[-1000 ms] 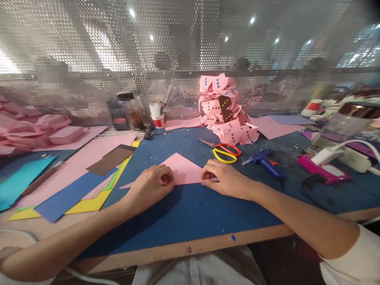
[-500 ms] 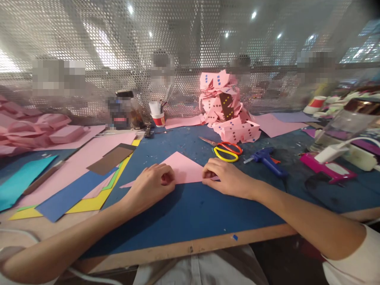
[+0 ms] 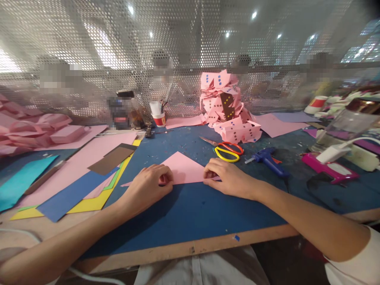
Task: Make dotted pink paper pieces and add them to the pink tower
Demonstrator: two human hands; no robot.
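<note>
A pink paper [image 3: 185, 168] folded to a triangle lies on the blue mat [image 3: 190, 209], its peak pointing away from me. My left hand [image 3: 156, 180] is closed on the paper's near edge, left of the middle, with thumb and forefinger together. On the right, my right hand [image 3: 222, 176] pinches the same edge near the paper's right part. The paper's left tip sticks out beyond my left hand. Behind my right hand lie scissors [image 3: 227, 154] with one yellow and one red handle.
A blue glue gun [image 3: 271, 162] and a pink device [image 3: 329, 168] lie at the right. Coloured sheets [image 3: 74, 190] cover the left. Behind stand a pink paper stack [image 3: 221, 101] and a cup of tools [image 3: 158, 118]. Pink paper pieces [image 3: 35, 130] fill the far left.
My left hand has slid slightly to the left along the paper's near edge. My right hand keeps its pinch, and the paper lies almost as before.
</note>
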